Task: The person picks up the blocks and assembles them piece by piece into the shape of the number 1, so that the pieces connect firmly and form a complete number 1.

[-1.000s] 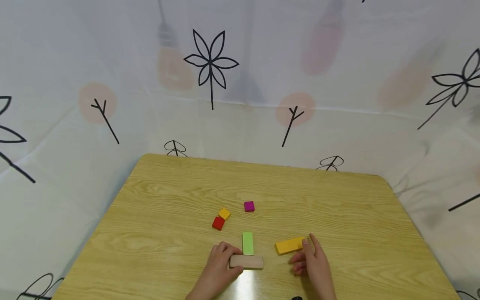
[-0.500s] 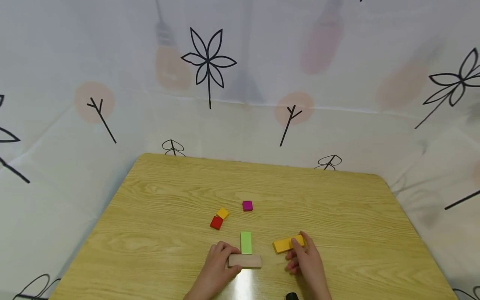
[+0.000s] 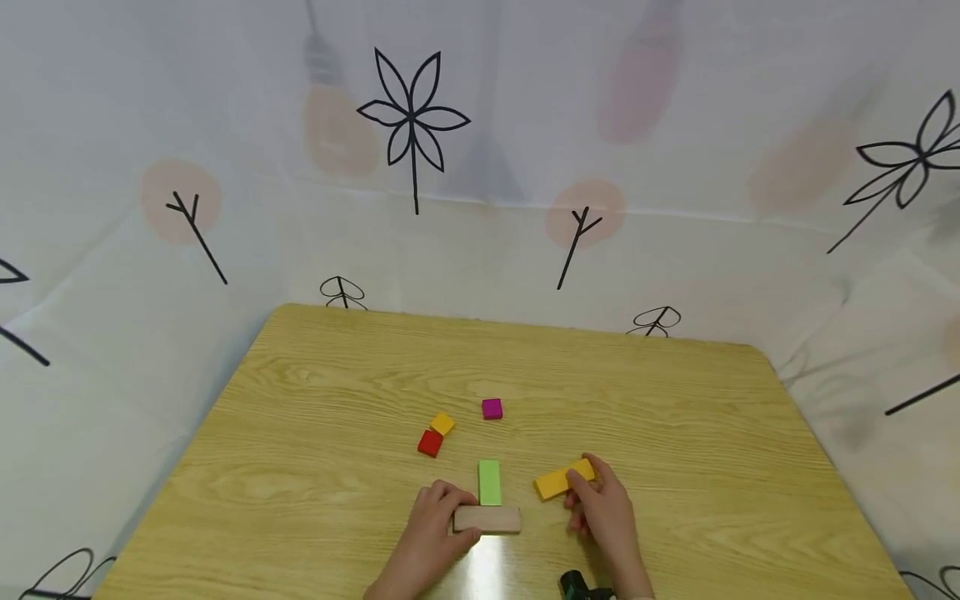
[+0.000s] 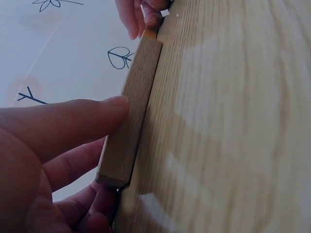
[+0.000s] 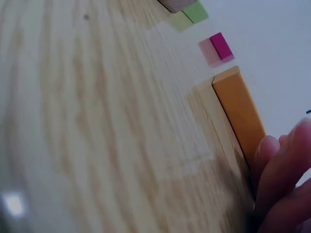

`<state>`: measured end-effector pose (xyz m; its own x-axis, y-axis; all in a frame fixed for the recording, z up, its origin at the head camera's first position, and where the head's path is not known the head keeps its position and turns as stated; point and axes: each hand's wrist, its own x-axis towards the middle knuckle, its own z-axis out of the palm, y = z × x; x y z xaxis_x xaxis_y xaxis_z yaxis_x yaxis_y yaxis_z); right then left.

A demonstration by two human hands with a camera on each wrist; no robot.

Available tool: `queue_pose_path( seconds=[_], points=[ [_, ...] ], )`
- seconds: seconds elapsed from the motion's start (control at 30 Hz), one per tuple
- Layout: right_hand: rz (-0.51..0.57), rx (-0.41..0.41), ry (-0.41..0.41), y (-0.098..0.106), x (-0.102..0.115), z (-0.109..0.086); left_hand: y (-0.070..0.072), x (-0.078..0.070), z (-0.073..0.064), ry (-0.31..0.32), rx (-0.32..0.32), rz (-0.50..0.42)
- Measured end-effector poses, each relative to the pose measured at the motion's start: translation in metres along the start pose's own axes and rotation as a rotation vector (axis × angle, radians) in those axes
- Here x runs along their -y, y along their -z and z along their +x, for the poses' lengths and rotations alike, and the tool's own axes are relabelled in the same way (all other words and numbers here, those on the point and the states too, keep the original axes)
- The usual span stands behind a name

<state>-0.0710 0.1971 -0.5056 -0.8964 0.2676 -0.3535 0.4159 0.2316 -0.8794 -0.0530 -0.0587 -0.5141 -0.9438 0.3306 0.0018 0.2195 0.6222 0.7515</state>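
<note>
My left hand (image 3: 429,533) grips the left end of a plain wooden block (image 3: 495,520), thumb on the near side and fingers around the far side. In the left wrist view that wooden block (image 4: 133,111) lies along the tabletop. A light green block (image 3: 489,482) stretches away from its far side, seemingly touching it. To the right, my right hand (image 3: 611,512) pinches the right end of an orange-yellow block (image 3: 553,483). The right wrist view has this orange-yellow block (image 5: 238,109) low at the table surface, its far end hidden by fingers.
Farther back on the wood-grain table (image 3: 360,367) sit a red cube (image 3: 430,443), a yellow cube (image 3: 442,424) touching or nearly touching it, and a magenta cube (image 3: 492,408). A black object (image 3: 576,586) shows by the right wrist. A patterned cloth (image 3: 480,250) hangs behind.
My right hand has closed on the orange-yellow block's right end and shifted it slightly left and away, turning it a little. The left hand keeps its hold on the wooden block.
</note>
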Motion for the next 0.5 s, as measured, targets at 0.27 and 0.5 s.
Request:
queue_pose_path(
  seconds=[0.27,0.5],
  points=[
    [-0.058,-0.007,0.056,-0.006,0.004,0.007,0.002,-0.002,0.0,0.006,0.007,0.003],
    [-0.099,0.003,0.077,-0.01,0.006,0.01,0.002,-0.002,0.001,0.002,0.011,0.008]
  ],
)
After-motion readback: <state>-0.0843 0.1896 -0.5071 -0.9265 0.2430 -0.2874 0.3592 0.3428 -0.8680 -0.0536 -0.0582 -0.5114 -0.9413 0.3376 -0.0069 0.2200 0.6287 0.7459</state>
